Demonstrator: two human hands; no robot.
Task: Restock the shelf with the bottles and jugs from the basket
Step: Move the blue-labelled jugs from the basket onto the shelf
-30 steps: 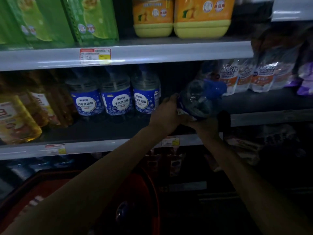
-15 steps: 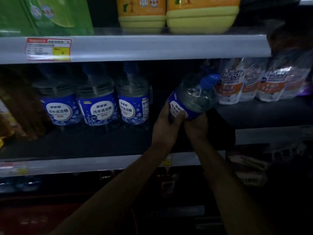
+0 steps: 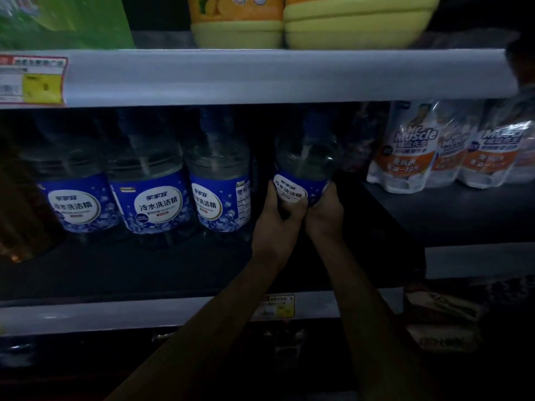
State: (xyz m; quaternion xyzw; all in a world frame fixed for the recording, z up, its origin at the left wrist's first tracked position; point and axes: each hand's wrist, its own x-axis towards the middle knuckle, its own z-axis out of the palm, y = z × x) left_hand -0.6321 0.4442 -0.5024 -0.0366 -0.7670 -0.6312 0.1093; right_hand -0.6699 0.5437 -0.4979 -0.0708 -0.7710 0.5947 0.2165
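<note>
Since the earlier frame we had righted the bottle (image 3: 304,166) from its tilt. Our fingers (image 3: 272,195) were curled round its lower label, left hand (image 3: 278,218) and right hand (image 3: 325,212) side by side, inside the shelf (image 3: 173,273), just right of three matching bottles (image 3: 150,198).

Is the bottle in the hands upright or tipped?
Nearly upright: the bottle has its blue cap on top; left hand and right hand grip its base.

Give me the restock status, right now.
Done: three bottles stand in a row on the shelf. In hand: the left hand and right hand hold a fourth bottle upright beside them; whether it is set down is unclear. Left: unknown, the basket is out of view.
</note>
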